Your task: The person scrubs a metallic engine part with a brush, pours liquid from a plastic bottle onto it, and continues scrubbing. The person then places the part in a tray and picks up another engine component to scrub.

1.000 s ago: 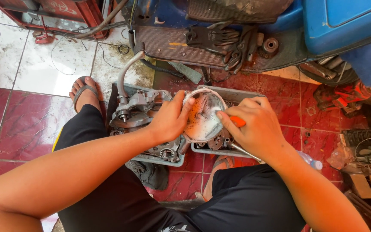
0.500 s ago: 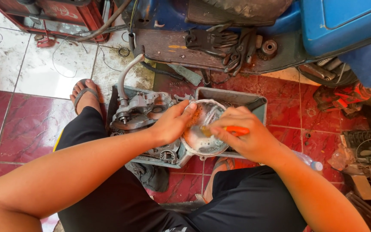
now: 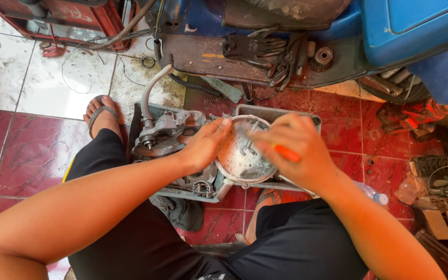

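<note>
Behind the work, a blue scooter (image 3: 390, 36) stands across the top of the view, with black gloves (image 3: 265, 49) draped on its brown footboard (image 3: 203, 57); a red machine (image 3: 68, 13) sits at the upper left, and cluttered parts and a red tool (image 3: 416, 116) lie along the right edge; a sandalled foot (image 3: 102, 116) rests on the red floor tiles (image 3: 22, 161), just beside a grey metal tray (image 3: 203, 192) that holds an engine casing (image 3: 169, 135) with a curved pipe (image 3: 151, 93) rising from it; between the person's knees, over the tray, sits a round metal cover (image 3: 242, 153), dull silver, shallow and dish-like, its inside grimy and speckled; the left hand (image 3: 203, 145) grips the cover's left rim, thumb on the edge; the right hand (image 3: 299, 150) is closed on an orange-handled tool (image 3: 286, 153), blurred, its tip hidden against the cover's inside; the right forearm hides the tray's right side.
</note>
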